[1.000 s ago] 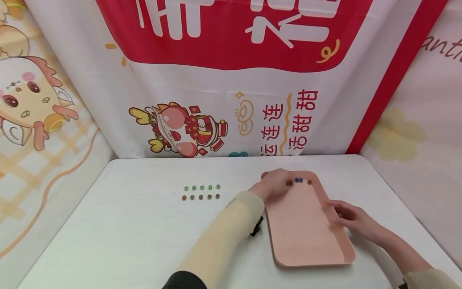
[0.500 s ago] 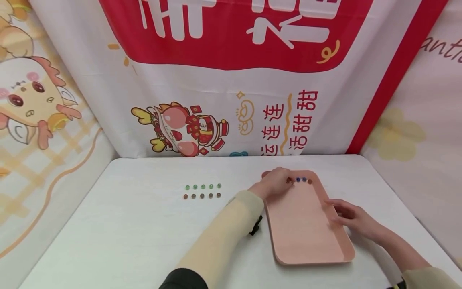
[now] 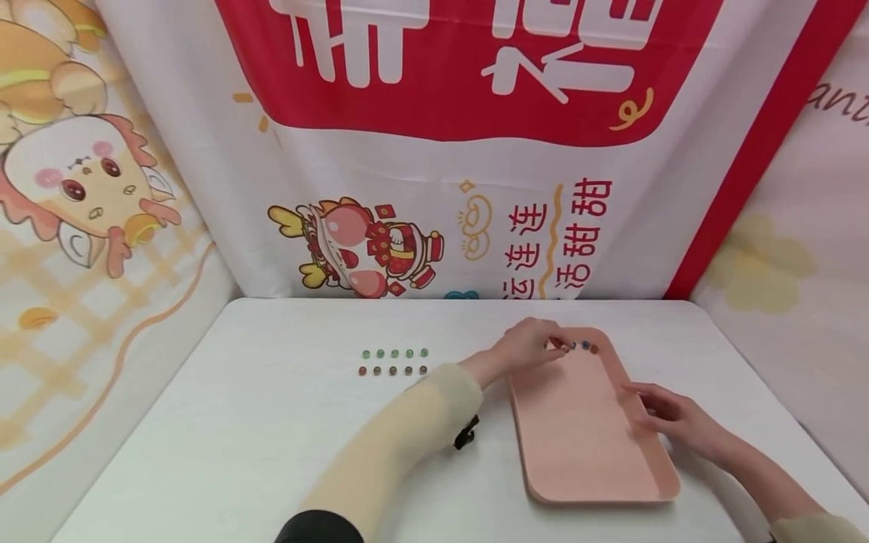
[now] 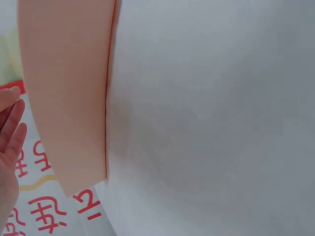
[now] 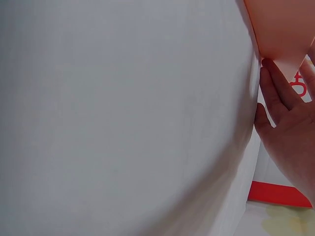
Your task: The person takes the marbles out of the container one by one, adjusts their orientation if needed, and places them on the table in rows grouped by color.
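A pink tray (image 3: 580, 422) lies on the right part of the table. At its far left corner my left hand (image 3: 532, 343) reaches over the rim and pinches a small reddish-brown glass marble (image 3: 565, 348) between thumb and fingertips. Just right of those fingertips, blue marbles (image 3: 586, 345) and a brown marble (image 3: 594, 349) rest along the far wall. My right hand (image 3: 668, 415) holds the tray's right side, thumb and index at the rim. From the right wrist view, its other fingers (image 5: 275, 91) lie along the outside of the wall. The left wrist view shows part of my left hand (image 4: 9, 132) beyond the tray wall.
Left of the tray on the white table (image 3: 271, 430), green marbles (image 3: 395, 354) form one row and brownish marbles (image 3: 393, 371) another just in front. A printed cloth backdrop (image 3: 468, 113) stands at the table's far edge, with patterned side panels (image 3: 88, 249) left and right.
My left hand has moved slightly right along the far wall, with the reddish-brown marble at its fingertips. The right hand keeps its place on the tray. The head view has shifted slightly.
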A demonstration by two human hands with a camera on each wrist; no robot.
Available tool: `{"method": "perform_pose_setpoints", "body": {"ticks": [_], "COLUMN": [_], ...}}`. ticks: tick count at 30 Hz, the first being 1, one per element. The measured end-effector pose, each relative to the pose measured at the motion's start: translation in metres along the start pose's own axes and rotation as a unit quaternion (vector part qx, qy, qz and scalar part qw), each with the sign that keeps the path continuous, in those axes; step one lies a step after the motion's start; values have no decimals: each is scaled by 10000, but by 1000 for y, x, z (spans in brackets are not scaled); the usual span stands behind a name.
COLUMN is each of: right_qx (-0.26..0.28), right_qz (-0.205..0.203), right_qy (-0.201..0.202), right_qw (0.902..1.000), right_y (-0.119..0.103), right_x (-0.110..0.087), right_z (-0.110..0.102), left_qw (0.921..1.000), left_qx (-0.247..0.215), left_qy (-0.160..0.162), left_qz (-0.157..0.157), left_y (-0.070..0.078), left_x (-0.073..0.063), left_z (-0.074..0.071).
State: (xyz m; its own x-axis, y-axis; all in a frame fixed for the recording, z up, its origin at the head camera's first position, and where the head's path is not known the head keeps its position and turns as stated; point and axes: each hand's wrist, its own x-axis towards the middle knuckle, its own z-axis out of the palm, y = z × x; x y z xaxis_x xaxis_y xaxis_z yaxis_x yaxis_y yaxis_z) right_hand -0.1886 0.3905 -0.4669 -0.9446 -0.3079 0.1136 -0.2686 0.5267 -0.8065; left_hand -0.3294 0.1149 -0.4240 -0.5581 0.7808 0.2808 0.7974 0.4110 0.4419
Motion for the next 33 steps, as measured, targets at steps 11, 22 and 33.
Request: {"method": "perform_pose_setpoints", "body": {"ticks": [11,22,33], "right_qx": [60,124,151], "right_qz": [-79,-303,-191], "right_qy": [72,86,-15], "right_qw": [9999,9994,9997], "right_y": [4,6,8], "right_x": [-1,-2,-2], "right_z": [0,1,1], "left_qw": [9990,9987,9977], "left_qx": [-64,-365,-657], "left_qy": [325,338,88], "left_qz": [315,91,162], "left_y": [-5,-16,-25], "left_x": [-36,-74,-103], "left_z": [-12,-37,-66]}}
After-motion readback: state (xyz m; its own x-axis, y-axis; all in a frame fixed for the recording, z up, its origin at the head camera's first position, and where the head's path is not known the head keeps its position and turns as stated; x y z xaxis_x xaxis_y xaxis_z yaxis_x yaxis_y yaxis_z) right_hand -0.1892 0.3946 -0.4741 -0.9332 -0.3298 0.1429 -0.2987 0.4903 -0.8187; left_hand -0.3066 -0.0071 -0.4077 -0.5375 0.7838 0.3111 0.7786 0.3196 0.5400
